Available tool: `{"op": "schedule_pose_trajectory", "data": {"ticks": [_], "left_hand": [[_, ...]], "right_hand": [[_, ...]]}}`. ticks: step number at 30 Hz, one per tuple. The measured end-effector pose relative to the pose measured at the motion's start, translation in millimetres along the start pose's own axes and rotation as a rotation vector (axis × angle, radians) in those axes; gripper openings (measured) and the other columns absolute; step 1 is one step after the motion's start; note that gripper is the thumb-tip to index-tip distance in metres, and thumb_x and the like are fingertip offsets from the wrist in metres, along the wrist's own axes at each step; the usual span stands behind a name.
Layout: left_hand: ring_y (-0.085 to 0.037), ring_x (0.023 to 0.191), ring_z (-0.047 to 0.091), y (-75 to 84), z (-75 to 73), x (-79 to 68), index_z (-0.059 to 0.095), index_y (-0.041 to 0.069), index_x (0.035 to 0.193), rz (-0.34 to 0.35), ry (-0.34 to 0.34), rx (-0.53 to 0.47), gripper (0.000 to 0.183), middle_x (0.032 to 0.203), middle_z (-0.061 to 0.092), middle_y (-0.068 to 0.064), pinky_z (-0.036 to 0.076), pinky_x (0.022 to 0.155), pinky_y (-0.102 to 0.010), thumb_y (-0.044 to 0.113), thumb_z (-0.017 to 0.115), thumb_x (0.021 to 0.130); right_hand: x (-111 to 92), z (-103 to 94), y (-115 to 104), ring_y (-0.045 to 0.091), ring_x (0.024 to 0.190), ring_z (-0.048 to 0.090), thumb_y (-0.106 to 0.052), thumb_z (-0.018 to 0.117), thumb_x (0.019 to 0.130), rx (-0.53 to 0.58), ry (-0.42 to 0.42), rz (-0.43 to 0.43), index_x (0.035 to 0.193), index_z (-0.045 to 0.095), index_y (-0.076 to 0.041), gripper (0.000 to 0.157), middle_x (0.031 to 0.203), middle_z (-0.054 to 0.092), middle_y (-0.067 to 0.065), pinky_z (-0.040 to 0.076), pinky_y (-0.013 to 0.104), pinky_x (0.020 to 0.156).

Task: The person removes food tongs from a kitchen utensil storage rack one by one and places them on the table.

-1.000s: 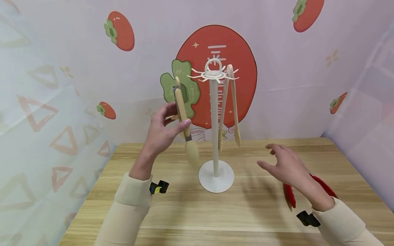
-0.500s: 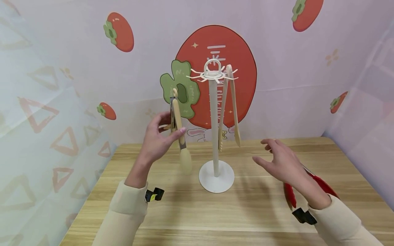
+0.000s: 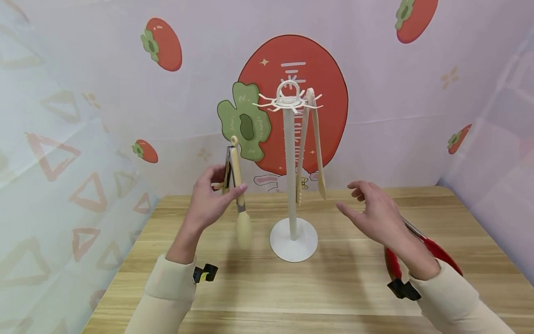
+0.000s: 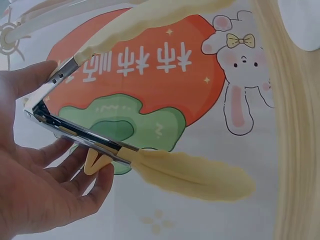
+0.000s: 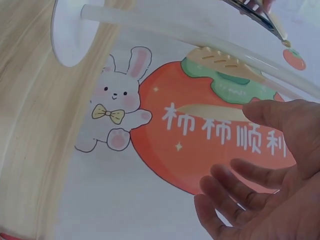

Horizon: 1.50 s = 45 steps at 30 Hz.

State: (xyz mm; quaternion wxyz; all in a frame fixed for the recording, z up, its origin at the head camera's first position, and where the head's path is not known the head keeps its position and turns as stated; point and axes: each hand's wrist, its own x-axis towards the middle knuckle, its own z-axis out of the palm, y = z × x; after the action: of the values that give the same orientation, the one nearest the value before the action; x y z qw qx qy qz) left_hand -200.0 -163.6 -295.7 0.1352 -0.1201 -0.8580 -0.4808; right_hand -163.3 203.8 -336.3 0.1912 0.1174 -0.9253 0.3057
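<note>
My left hand point(image 3: 208, 197) holds a pair of cream and metal tongs point(image 3: 244, 229) by the handles, tips pointing down, left of the white rack. In the left wrist view the tongs' arms are spread in a V, with one scalloped cream head point(image 4: 195, 175) fully visible. My right hand point(image 3: 375, 213) hovers right of the rack, fingers loosely bent and holding nothing. Below its wrist, red-tipped tongs point(image 3: 438, 254) lie on the table, partly hidden by the forearm. Beige tongs point(image 3: 319, 153) hang from a hook on the rack's right side.
The white rack point(image 3: 290, 171) stands upright mid-table on a round base point(image 3: 293, 248), with several thin hooks point(image 3: 267, 97) spreading around its top. Behind the wooden table point(image 3: 258, 290) is a printed cloth backdrop point(image 3: 375, 93); more cloth hangs at both sides.
My left hand has lowered and moved left with the cream tongs, away from the rack top. My right hand has drifted slightly left and up, showing more of the red tongs.
</note>
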Motion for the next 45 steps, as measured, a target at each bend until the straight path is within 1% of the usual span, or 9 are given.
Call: {"op": "schedule_pose_trajectory", "data": {"ticks": [5, 10, 15, 19, 23, 29, 35, 40, 45], "left_hand": [[-0.03, 0.115, 0.053, -7.4, 0.0, -3.6, 0.052, 0.001, 0.138, -0.061, 0.008, 0.035, 0.071, 0.121, 0.059, -0.015, 0.043, 0.097, -0.048, 0.034, 0.083, 0.083], [-0.031, 0.117, 0.053, -15.5, -1.6, -6.9, 0.051, 0.0, 0.138, -0.11, 0.001, 0.082, 0.073, 0.124, 0.058, -0.017, 0.042, 0.1, -0.05, 0.038, 0.082, 0.084], [-0.034, 0.116, 0.053, -25.0, -3.9, -10.8, 0.051, -0.001, 0.136, -0.16, -0.021, 0.138, 0.072, 0.125, 0.058, -0.02, 0.043, 0.1, -0.052, 0.039, 0.081, 0.085], [-0.037, 0.116, 0.053, -33.8, -7.2, -14.2, 0.051, -0.002, 0.136, -0.222, -0.047, 0.176, 0.073, 0.126, 0.057, -0.021, 0.045, 0.098, -0.053, 0.04, 0.08, 0.085], [-0.038, 0.115, 0.054, -42.8, -11.3, -17.1, 0.05, -0.003, 0.138, -0.284, -0.071, 0.189, 0.074, 0.127, 0.057, -0.022, 0.047, 0.096, -0.053, 0.041, 0.079, 0.086], [-0.039, 0.114, 0.058, -52.8, -15.6, -20.9, 0.051, -0.005, 0.135, -0.339, -0.108, 0.231, 0.076, 0.126, 0.059, -0.025, 0.051, 0.09, -0.052, 0.044, 0.079, 0.084], [-0.032, 0.094, 0.063, -59.6, -17.9, -23.5, 0.055, -0.004, 0.127, -0.371, -0.141, 0.308, 0.071, 0.113, 0.064, -0.023, 0.052, 0.075, -0.044, 0.045, 0.08, 0.083], [-0.029, 0.086, 0.061, -65.5, -18.5, -25.6, 0.056, -0.004, 0.126, -0.389, -0.158, 0.379, 0.07, 0.107, 0.064, -0.018, 0.05, 0.067, -0.039, 0.046, 0.08, 0.082], [-0.027, 0.079, 0.056, -71.2, -17.2, -27.1, 0.056, -0.002, 0.117, -0.431, -0.157, 0.414, 0.064, 0.093, 0.059, -0.013, 0.044, 0.06, -0.035, 0.046, 0.08, 0.083]], "right_hand": [[3.0, 1.2, -5.6, 0.035, 0.095, 0.062, -0.025, 0.078, 0.089, 0.017, 0.028, -0.012, 0.122, 0.062, 0.001, 0.045, 0.102, 0.064, 0.016, 0.048, 0.052, 0.076], [6.8, 1.4, -10.5, 0.035, 0.095, 0.062, -0.025, 0.078, 0.09, 0.028, 0.044, -0.016, 0.122, 0.062, 0.001, 0.044, 0.101, 0.065, 0.017, 0.049, 0.052, 0.075], [9.9, 1.6, -14.5, 0.036, 0.094, 0.063, -0.024, 0.077, 0.09, 0.043, 0.056, -0.016, 0.121, 0.062, 0.001, 0.043, 0.1, 0.065, 0.017, 0.05, 0.052, 0.075], [13.8, 1.8, -17.2, 0.037, 0.093, 0.064, -0.022, 0.077, 0.091, 0.066, 0.074, -0.025, 0.121, 0.062, 0.002, 0.041, 0.1, 0.066, 0.017, 0.052, 0.053, 0.076], [17.4, 1.5, -19.9, 0.038, 0.092, 0.064, -0.021, 0.076, 0.091, 0.088, 0.092, -0.035, 0.12, 0.062, 0.002, 0.039, 0.099, 0.066, 0.017, 0.052, 0.053, 0.076], [22.5, 2.2, -24.1, 0.036, 0.09, 0.064, -0.022, 0.076, 0.091, 0.103, 0.118, -0.04, 0.119, 0.063, 0.001, 0.039, 0.099, 0.066, 0.016, 0.052, 0.051, 0.077], [25.9, 2.6, -27.1, 0.034, 0.089, 0.063, -0.022, 0.077, 0.091, 0.118, 0.133, -0.034, 0.12, 0.062, 0.002, 0.04, 0.099, 0.065, 0.016, 0.052, 0.05, 0.078], [28.4, 2.1, -29.7, 0.034, 0.089, 0.063, -0.022, 0.076, 0.091, 0.122, 0.136, -0.032, 0.121, 0.061, 0.002, 0.041, 0.1, 0.065, 0.016, 0.053, 0.05, 0.078], [30.8, 1.8, -32.1, 0.033, 0.09, 0.062, -0.021, 0.076, 0.092, 0.131, 0.135, -0.03, 0.123, 0.06, 0.003, 0.043, 0.1, 0.064, 0.016, 0.053, 0.049, 0.079]]}}
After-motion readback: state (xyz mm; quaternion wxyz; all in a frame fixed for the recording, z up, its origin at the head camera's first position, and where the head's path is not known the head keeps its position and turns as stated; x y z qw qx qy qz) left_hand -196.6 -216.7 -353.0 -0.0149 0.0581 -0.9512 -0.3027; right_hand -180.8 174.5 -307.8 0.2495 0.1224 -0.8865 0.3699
